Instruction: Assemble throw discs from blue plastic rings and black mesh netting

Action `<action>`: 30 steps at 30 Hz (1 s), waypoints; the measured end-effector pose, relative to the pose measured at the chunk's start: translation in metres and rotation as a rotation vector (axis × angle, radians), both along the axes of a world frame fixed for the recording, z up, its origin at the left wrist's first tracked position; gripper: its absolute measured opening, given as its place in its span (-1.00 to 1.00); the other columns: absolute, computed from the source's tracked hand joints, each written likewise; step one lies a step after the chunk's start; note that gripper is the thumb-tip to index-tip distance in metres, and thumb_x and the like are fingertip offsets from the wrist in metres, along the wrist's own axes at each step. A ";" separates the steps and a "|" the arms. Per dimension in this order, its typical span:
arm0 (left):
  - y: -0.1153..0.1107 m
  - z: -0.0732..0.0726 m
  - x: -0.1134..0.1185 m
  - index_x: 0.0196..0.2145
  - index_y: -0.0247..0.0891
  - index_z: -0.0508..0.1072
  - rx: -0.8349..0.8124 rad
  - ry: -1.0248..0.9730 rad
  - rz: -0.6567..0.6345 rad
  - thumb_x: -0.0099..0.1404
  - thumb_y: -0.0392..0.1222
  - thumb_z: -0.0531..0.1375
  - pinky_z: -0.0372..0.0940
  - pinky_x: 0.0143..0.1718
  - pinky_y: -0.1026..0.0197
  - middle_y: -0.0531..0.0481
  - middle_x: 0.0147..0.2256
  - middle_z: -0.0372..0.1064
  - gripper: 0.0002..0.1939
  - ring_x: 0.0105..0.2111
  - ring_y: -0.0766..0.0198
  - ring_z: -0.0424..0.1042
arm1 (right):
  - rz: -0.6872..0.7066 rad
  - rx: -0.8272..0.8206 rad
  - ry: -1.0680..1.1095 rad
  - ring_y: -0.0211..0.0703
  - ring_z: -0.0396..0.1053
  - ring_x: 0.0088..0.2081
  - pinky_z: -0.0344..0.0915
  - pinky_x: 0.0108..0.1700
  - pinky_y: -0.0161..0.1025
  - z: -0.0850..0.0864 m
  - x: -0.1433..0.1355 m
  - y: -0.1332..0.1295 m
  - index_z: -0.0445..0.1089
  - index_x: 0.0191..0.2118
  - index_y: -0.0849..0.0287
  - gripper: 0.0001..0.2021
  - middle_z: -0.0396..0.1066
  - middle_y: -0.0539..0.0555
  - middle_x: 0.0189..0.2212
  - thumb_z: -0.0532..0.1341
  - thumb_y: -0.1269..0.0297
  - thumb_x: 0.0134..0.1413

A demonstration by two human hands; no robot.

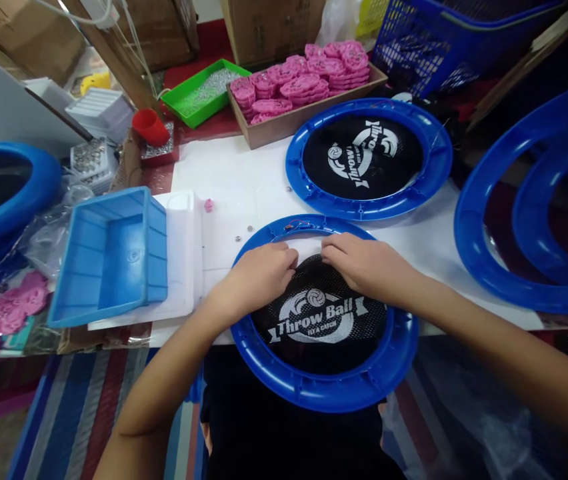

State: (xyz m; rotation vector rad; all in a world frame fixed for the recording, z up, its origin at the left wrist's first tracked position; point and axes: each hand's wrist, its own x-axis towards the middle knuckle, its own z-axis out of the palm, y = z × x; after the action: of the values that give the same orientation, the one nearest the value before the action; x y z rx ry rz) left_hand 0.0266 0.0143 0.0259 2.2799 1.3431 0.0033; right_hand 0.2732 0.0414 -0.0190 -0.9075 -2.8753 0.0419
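A blue plastic ring (309, 395) lies before me, its near edge over my lap. Inside it is a black mesh net (284, 340) printed "Throw Ball" in white. My left hand (264, 273) has curled fingers at the net's upper left edge. Opposite it, my right hand (357, 263) pinches the upper right edge of the net. Between the hands the net's far edge stands away from the ring, leaving a gap where white shows. Thin wires run in the ring's far channel. Beyond it lies a second blue ring (297, 167) with a like net (389, 177).
A blue bin (134, 253) stands on the left. Behind are a green tray (194, 100) of small metal parts and a cardboard box (269, 133) of pink pieces. More blue rings (479, 267) lie on the right. Small metal bits (250, 229) dot the white tabletop (224, 173).
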 end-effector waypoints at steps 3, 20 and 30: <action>0.016 0.003 -0.001 -0.28 -0.25 0.48 -0.050 -0.214 0.020 0.40 -0.36 0.17 0.33 -0.19 0.15 -0.01 -0.29 0.52 -0.89 -0.27 0.21 0.48 | -0.091 -0.155 0.004 0.01 0.47 -0.15 0.12 -0.31 -0.16 0.014 -0.003 0.006 0.48 -0.04 0.24 -0.81 0.58 0.20 -0.10 0.12 0.36 0.48; 0.011 -0.016 -0.008 -0.05 -0.24 0.66 0.338 -0.365 -0.095 0.43 -0.47 0.10 0.57 0.09 0.06 -0.07 -0.03 0.68 -0.64 -0.02 0.14 0.66 | -0.074 -0.539 0.104 -0.11 0.48 -0.31 0.20 -0.25 -0.21 0.025 -0.009 0.042 0.59 -0.25 0.17 -0.82 0.59 0.09 -0.35 0.22 0.38 0.36; 0.017 -0.019 -0.002 0.03 -0.27 0.63 0.327 -0.405 0.034 0.49 -0.38 0.16 0.54 0.19 0.02 -0.13 0.06 0.64 -0.71 0.06 0.16 0.63 | -0.183 -0.508 0.346 -0.07 0.53 -0.16 0.29 -0.12 -0.19 0.029 0.008 0.039 0.60 -0.17 0.13 -0.81 0.62 0.09 -0.20 0.21 0.31 0.40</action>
State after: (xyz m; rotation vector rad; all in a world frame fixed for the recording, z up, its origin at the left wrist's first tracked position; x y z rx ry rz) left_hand 0.0246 0.0311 0.0071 2.3423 1.2298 0.7046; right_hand 0.2816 0.0802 0.0096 -1.1047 -2.4787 0.8515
